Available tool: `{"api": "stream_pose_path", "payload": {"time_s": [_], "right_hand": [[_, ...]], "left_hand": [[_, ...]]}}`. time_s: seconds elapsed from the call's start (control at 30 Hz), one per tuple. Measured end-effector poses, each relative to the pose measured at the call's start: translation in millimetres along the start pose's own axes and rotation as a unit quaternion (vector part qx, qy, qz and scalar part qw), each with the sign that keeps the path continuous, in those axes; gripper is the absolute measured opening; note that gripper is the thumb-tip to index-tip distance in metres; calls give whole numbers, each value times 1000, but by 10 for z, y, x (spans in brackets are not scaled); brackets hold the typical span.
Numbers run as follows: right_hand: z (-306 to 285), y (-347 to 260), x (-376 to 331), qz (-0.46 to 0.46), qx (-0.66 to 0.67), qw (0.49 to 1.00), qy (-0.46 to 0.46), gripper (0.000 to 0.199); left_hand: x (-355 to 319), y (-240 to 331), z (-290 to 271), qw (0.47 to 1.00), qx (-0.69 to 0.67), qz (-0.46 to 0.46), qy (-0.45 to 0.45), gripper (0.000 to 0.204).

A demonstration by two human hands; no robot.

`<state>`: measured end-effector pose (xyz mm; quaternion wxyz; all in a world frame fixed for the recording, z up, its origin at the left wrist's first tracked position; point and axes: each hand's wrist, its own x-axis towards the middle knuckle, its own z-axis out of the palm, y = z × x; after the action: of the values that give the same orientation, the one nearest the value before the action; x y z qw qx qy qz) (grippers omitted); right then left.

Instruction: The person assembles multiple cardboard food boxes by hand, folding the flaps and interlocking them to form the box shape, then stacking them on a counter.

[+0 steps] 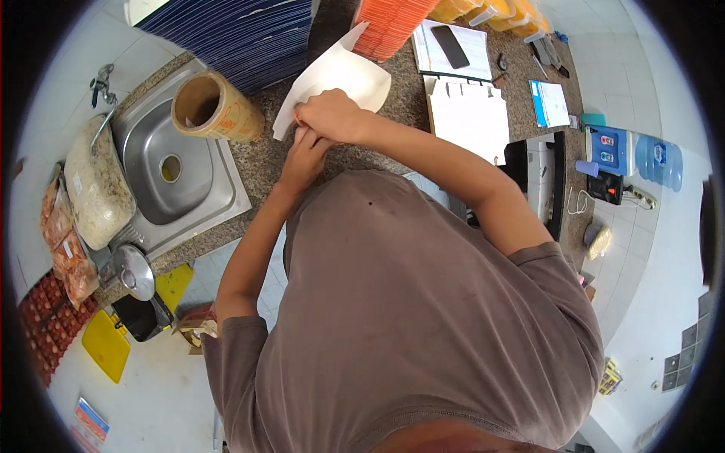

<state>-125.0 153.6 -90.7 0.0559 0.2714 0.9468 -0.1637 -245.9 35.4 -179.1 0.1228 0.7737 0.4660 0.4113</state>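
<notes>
A white folded sheet of thin card or paper [340,75] lies bent on the speckled stone counter [257,162]. My right hand [332,115] rests on its near edge with the fingers curled over it. My left hand [303,157] is just below, its fingers meeting the right hand at the sheet's lower corner. Both hands seem to pinch the sheet. A large roll of tape-like film [215,108] with a brown core lies to the left of the sheet.
A steel sink [177,170] is set into the counter at left, with a bag of grain [94,185] beside it. Stacks of blue [242,34] and orange [389,26] flat cartons stand behind. White sheets [468,113], a notebook with a phone [451,47] and a water dispenser [612,151] are at right.
</notes>
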Motion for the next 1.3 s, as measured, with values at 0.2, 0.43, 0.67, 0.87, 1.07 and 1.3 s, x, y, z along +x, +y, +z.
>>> {"api": "stream_pose_path", "payload": {"time_s": [0.2,0.43,0.67,0.87,1.07,1.3], "right_hand": [[132,-207,-251,77,126,987,61,36],[278,-295,-498,72,248,962,93,62],[669,1001,-1908,326,126,846,403,57],[1315,1561,-2526,475,150,819,285,71],[1254,1737,-2803,418,273,809,310,39],[194,1834,-3474,475,108,812,321,15]], "left_hand": [[-144,-67,195,996,77,15,49,35],[-279,-15,207,998,-12,-57,19,29],[-228,482,-51,996,26,-49,75,21],[-316,741,114,998,-17,-43,42,17],[-6,1128,446,997,-68,-37,15,15],[665,1796,990,946,-251,-174,-107,30]]}}
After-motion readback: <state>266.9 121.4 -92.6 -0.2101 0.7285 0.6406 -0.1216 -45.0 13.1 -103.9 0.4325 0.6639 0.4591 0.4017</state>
